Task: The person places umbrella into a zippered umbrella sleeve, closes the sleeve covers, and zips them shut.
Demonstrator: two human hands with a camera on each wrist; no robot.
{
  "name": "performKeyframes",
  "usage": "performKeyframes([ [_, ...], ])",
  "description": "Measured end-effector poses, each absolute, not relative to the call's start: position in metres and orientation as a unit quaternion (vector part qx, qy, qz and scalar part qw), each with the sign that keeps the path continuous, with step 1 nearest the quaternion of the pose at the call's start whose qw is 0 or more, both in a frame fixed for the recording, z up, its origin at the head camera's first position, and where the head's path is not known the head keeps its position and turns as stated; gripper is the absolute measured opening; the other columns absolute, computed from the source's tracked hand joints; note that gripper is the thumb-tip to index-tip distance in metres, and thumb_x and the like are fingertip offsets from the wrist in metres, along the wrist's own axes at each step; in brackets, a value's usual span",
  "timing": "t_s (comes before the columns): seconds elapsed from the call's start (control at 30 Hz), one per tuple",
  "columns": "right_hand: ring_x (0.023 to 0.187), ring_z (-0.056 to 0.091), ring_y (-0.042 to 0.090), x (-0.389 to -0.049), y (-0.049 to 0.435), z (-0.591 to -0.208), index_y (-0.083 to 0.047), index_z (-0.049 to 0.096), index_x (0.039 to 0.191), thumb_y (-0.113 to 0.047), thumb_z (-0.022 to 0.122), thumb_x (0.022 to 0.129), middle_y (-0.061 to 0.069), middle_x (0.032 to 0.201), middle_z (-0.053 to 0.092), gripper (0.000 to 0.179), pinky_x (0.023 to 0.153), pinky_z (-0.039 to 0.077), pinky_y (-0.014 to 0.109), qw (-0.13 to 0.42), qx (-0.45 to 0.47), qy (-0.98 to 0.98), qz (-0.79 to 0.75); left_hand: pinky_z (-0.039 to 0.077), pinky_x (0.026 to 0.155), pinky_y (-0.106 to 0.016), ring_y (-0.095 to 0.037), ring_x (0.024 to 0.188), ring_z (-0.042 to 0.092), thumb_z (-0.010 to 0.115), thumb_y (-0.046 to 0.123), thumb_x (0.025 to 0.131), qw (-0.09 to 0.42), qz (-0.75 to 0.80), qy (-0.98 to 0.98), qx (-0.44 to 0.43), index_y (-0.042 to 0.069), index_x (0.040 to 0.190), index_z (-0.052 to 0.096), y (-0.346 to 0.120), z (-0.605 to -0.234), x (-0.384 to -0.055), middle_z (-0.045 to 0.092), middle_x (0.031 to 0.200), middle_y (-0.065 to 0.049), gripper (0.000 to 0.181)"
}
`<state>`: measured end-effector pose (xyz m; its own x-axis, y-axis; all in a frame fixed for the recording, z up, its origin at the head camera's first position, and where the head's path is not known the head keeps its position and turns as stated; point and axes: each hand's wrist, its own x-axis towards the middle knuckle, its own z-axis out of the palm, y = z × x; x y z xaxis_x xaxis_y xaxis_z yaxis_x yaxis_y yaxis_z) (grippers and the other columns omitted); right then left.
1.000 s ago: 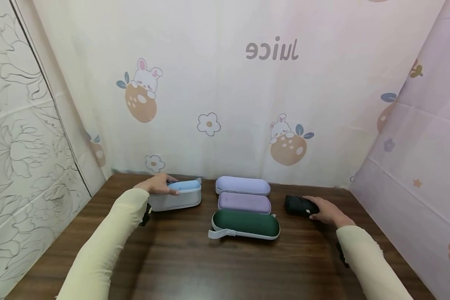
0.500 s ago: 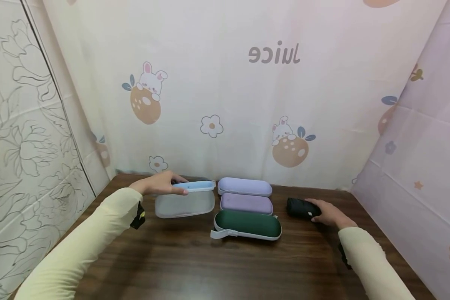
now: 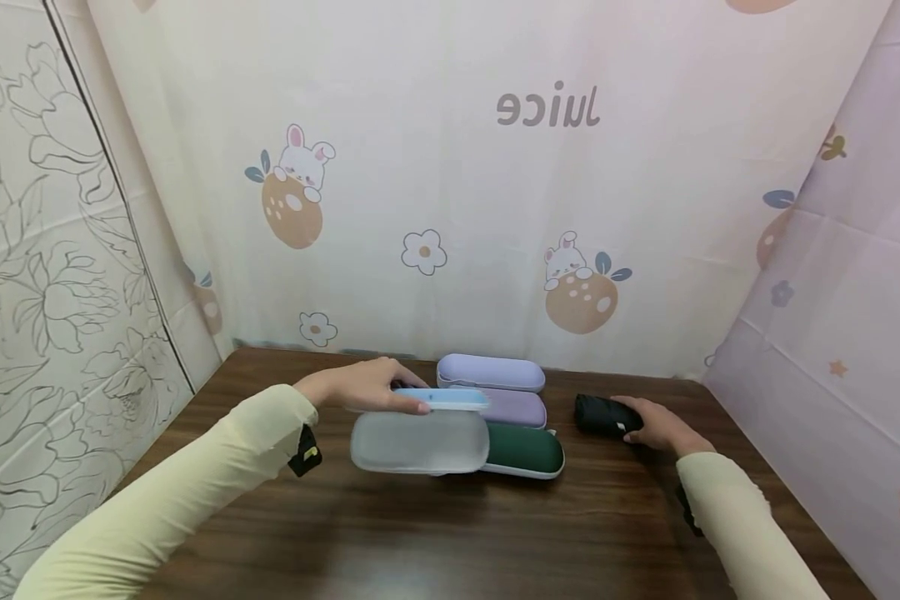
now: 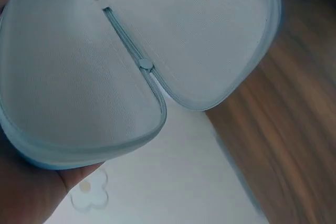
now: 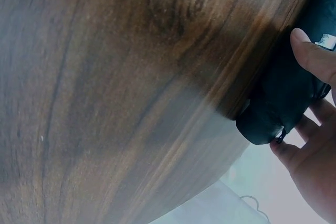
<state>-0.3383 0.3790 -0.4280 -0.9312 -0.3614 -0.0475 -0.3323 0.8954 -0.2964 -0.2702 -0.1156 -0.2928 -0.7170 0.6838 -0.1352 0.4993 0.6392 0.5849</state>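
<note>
My left hand (image 3: 375, 387) grips a light blue zip case (image 3: 450, 397) by its blue shell, with the thumb on the near side. The case is spread open, and its grey lining (image 4: 199, 30) faces down and toward me; both halves look bare in the left wrist view. It hangs over the left part of a dark green case (image 3: 525, 450) and overlaps a mauve case (image 3: 513, 407). On the right, my right hand (image 3: 656, 423) holds a short black roll, like a folded umbrella (image 3: 603, 416), lying on the table, thumb and fingers around it (image 5: 278, 87).
A lavender case (image 3: 491, 372) lies behind the mauve one, near the table's back edge. The brown wooden table (image 3: 450, 542) meets a printed curtain (image 3: 435, 167) at the back, with patterned sheets at both sides.
My left hand has lifted the blue case off the table's left side and carried it right and nearer, its lining swinging into view. My right hand stays on the black umbrella.
</note>
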Motion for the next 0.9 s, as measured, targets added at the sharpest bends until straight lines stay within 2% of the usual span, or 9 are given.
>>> performKeyframes([
  [0.3, 0.113, 0.044, 0.055, -0.338, 0.379, -0.429, 0.005, 0.043, 0.136, -0.007, 0.078, 0.076, 0.037, 0.129, 0.044, 0.071, 0.083, 0.039, 0.062, 0.046, -0.181, 0.972, -0.142, 0.048, 0.077, -0.024, -0.003, 0.085, 0.058, 0.06, 0.048, 0.088, 0.187, 0.253, 0.878, 0.362, 0.009, 0.121, 0.066, -0.078, -0.316, -0.26, 0.066, 0.103, 0.007, 0.052],
  [0.53, 0.115, 0.042, 0.056, -0.337, 0.379, -0.428, 0.005, 0.042, 0.138, -0.006, 0.078, 0.077, 0.037, 0.13, 0.043, 0.071, 0.085, 0.038, 0.063, 0.048, -0.175, 0.972, -0.147, 0.049, 0.07, -0.021, 0.0, 0.074, 0.057, 0.058, 0.042, 0.091, 0.218, 0.284, 0.847, 0.393, 0.007, 0.113, 0.07, -0.049, -0.35, -0.255, 0.068, 0.09, 0.009, 0.043],
  [0.7, 0.115, 0.042, 0.056, -0.336, 0.378, -0.429, 0.004, 0.043, 0.137, -0.007, 0.078, 0.077, 0.036, 0.131, 0.043, 0.071, 0.086, 0.038, 0.063, 0.049, -0.174, 0.973, -0.144, 0.048, 0.073, -0.02, 0.001, 0.08, 0.059, 0.057, 0.046, 0.09, 0.235, 0.282, 0.845, 0.39, 0.008, 0.117, 0.069, -0.034, -0.366, -0.253, 0.068, 0.095, 0.012, 0.047],
  [0.9, 0.113, 0.044, 0.054, -0.337, 0.378, -0.428, 0.005, 0.044, 0.136, -0.007, 0.078, 0.076, 0.036, 0.129, 0.045, 0.07, 0.085, 0.038, 0.062, 0.042, -0.177, 0.973, -0.139, 0.048, 0.071, -0.022, -0.001, 0.077, 0.059, 0.058, 0.046, 0.09, 0.236, 0.285, 0.851, 0.373, 0.011, 0.11, 0.071, -0.027, -0.378, -0.256, 0.067, 0.089, 0.013, 0.042],
])
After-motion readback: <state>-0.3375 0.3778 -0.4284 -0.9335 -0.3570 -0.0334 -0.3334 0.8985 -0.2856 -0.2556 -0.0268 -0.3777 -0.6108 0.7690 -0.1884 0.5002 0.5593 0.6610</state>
